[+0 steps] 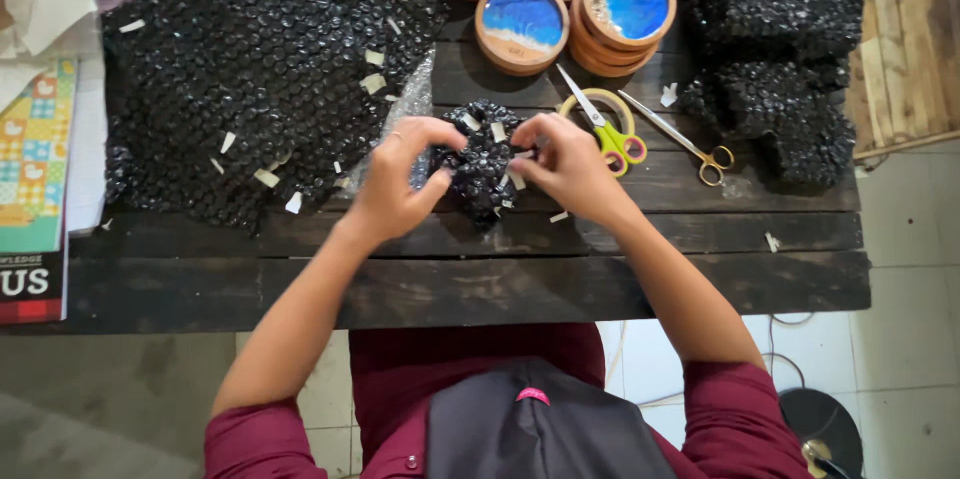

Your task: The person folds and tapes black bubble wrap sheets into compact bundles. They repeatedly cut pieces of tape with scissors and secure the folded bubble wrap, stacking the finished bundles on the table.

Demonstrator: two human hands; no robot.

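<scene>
Both of my hands hold a small bundle wrapped in black bubble wrap [484, 167] over the middle of a dark wooden table [460, 284]. My left hand [400, 179] grips its left side, thumb on top. My right hand [565, 167] pinches its right side, where small bits of pale tape stick to the wrap. What is inside the bundle is hidden.
A large sheet of black bubble wrap [260, 69] with tape bits lies at the left. Round wooden coasters with blue centres [522, 21] are stacked at the back. Green-handled scissors [608, 131], a tape roll and gold scissors [690, 144] lie right of my hands. Wrapped black bundles [775, 59] sit at the far right.
</scene>
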